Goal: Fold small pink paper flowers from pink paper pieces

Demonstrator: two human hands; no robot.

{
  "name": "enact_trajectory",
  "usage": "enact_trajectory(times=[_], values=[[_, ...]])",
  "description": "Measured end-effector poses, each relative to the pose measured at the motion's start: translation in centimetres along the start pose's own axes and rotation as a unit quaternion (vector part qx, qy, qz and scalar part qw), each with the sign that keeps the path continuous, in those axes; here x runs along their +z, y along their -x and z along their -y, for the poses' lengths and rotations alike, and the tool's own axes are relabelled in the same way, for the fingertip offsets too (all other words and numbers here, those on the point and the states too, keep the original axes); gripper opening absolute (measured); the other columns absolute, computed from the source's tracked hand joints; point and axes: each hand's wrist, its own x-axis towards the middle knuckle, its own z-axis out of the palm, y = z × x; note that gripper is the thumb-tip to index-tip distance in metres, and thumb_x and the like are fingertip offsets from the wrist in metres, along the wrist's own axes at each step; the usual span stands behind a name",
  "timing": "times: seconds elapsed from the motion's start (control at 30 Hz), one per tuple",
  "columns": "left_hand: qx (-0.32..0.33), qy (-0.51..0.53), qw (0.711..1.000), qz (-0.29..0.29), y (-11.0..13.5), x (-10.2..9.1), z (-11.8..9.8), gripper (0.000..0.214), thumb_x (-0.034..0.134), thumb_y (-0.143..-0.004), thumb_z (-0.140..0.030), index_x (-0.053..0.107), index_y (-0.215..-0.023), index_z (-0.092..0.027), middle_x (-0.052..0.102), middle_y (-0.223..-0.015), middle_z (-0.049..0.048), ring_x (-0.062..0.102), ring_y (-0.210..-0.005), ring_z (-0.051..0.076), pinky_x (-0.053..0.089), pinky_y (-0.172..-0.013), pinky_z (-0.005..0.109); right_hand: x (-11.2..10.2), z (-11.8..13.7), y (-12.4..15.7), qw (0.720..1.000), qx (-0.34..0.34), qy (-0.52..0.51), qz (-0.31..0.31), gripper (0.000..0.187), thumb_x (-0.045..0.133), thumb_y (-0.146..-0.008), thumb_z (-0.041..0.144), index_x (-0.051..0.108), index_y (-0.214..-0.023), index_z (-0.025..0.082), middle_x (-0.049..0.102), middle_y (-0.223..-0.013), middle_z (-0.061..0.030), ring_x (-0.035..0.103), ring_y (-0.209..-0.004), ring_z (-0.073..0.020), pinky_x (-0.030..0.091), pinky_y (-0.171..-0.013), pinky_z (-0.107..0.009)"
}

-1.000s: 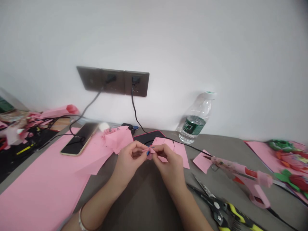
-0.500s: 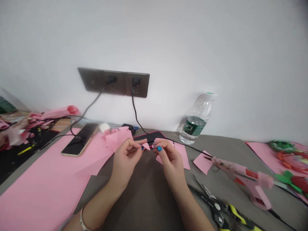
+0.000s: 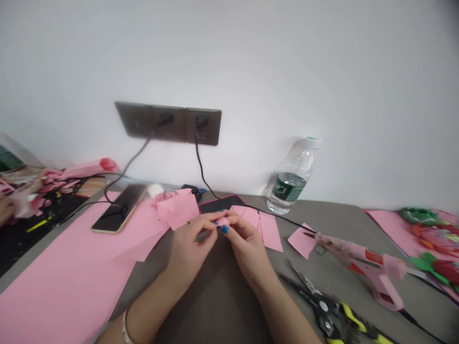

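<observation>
My left hand (image 3: 190,243) and my right hand (image 3: 247,246) meet over the grey table (image 3: 215,296). Their fingertips pinch a small folded piece of pink paper (image 3: 222,221) between them. The nails are painted blue. Most of the little piece is hidden by the fingers. Just behind the hands lie loose pink paper squares (image 3: 267,229) and a crumpled pink paper shape (image 3: 177,206).
A large pink sheet (image 3: 71,267) with a phone (image 3: 118,208) on it covers the left. To the right lie a pink glue gun (image 3: 358,260), scissors and yellow-handled pliers (image 3: 333,313). A water bottle (image 3: 292,177) stands by the wall. Cables run from the wall sockets (image 3: 168,122).
The hands have closed together again and dropped slightly toward the table. The fingers now press round the small pink piece, which showed more half a second ago.
</observation>
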Motion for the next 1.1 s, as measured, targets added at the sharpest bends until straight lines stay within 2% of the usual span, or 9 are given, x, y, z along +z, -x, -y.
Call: enact_trajectory(times=[0.2,0.3,0.43,0.53,0.63,0.8,0.93,1.1], values=[[-0.09,0.074,0.993,0.008,-0.28,0.3,-0.26,0.008,0.062,-0.081,-0.016,0.068,-0.084,-0.021,0.077,-0.085,0.0031,0.074,-0.083,0.019,0.059,-0.073,0.026,-0.03,0.09,-0.21,0.997,-0.051,0.047,-0.03,0.019,0.077,-0.074,0.04,0.068,-0.074,0.023,0.066,-0.1,-0.0058,0.062,-0.104,-0.0242,0.051,-0.082,-0.034],[-0.127,0.133,0.982,0.032,-0.39,0.41,-0.12,0.005,0.063,-0.082,-0.019,0.069,-0.084,-0.019,0.076,-0.084,0.0033,0.074,-0.083,0.018,0.059,-0.074,0.025,-0.11,0.24,-0.28,0.997,-0.048,0.053,-0.039,0.021,0.078,-0.072,0.04,0.067,-0.071,0.022,0.065,-0.098,-0.0057,0.063,-0.099,-0.0233,0.052,-0.078,-0.033],[-0.162,0.197,0.966,0.039,-0.59,0.51,0.06,0.005,0.067,-0.081,-0.022,0.068,-0.083,-0.018,0.076,-0.08,0.003,0.073,-0.078,0.017,0.06,-0.075,0.027,-0.23,0.41,-0.34,0.995,-0.048,0.066,-0.049,0.022,0.077,-0.074,0.042,0.071,-0.07,0.022,0.065,-0.099,-0.0076,0.061,-0.106,-0.0256,0.052,-0.079,-0.033],[-0.158,0.193,0.968,0.026,-0.64,0.51,0.03,0.005,0.067,-0.08,-0.022,0.069,-0.082,-0.017,0.076,-0.079,0.0031,0.073,-0.076,0.017,0.06,-0.074,0.027,-0.22,0.33,-0.38,0.996,-0.044,0.054,-0.059,0.021,0.077,-0.073,0.043,0.073,-0.072,0.023,0.066,-0.1,-0.0075,0.061,-0.106,-0.0255,0.051,-0.085,-0.036],[-0.132,0.139,0.981,0.016,-0.53,0.43,0.0,0.005,0.065,-0.082,-0.02,0.07,-0.081,-0.018,0.076,-0.081,0.0037,0.073,-0.08,0.018,0.06,-0.074,0.027,-0.16,0.11,-0.35,0.998,-0.022,0.017,-0.051,0.02,0.079,-0.072,0.042,0.074,-0.073,0.023,0.068,-0.099,-0.0061,0.062,-0.104,-0.0246,0.049,-0.09,-0.038],[-0.072,0.044,0.996,0.001,-0.16,0.37,0.08,0.014,0.061,-0.082,-0.015,0.073,-0.083,-0.02,0.078,-0.089,0.0038,0.074,-0.088,0.02,0.06,-0.08,0.028,-0.12,-0.28,-0.22,0.999,0.015,0.006,-0.047,0.024,0.076,-0.074,0.045,0.073,-0.076,0.022,0.071,-0.104,-0.0071,0.063,-0.101,-0.0251,0.05,-0.086,-0.037],[-0.06,0.051,0.997,0.011,-0.07,0.49,-0.05,0.017,0.06,-0.082,-0.013,0.075,-0.086,-0.021,0.078,-0.092,0.0038,0.074,-0.092,0.02,0.06,-0.082,0.028,-0.08,-0.35,-0.22,0.998,0.028,-0.024,-0.049,0.025,0.078,-0.072,0.045,0.071,-0.073,0.021,0.071,-0.104,-0.0074,0.063,-0.103,-0.0258,0.049,-0.088,-0.037],[-0.102,0.124,0.987,0.015,-0.15,0.66,-0.44,0.011,0.063,-0.082,-0.016,0.073,-0.084,-0.02,0.078,-0.091,0.005,0.073,-0.095,0.021,0.061,-0.082,0.029,0.11,-0.11,-0.26,0.997,0.03,-0.043,-0.059,0.027,0.081,-0.069,0.045,0.07,-0.068,0.02,0.067,-0.108,-0.007,0.058,-0.111,-0.0263,0.044,-0.096,-0.039]])
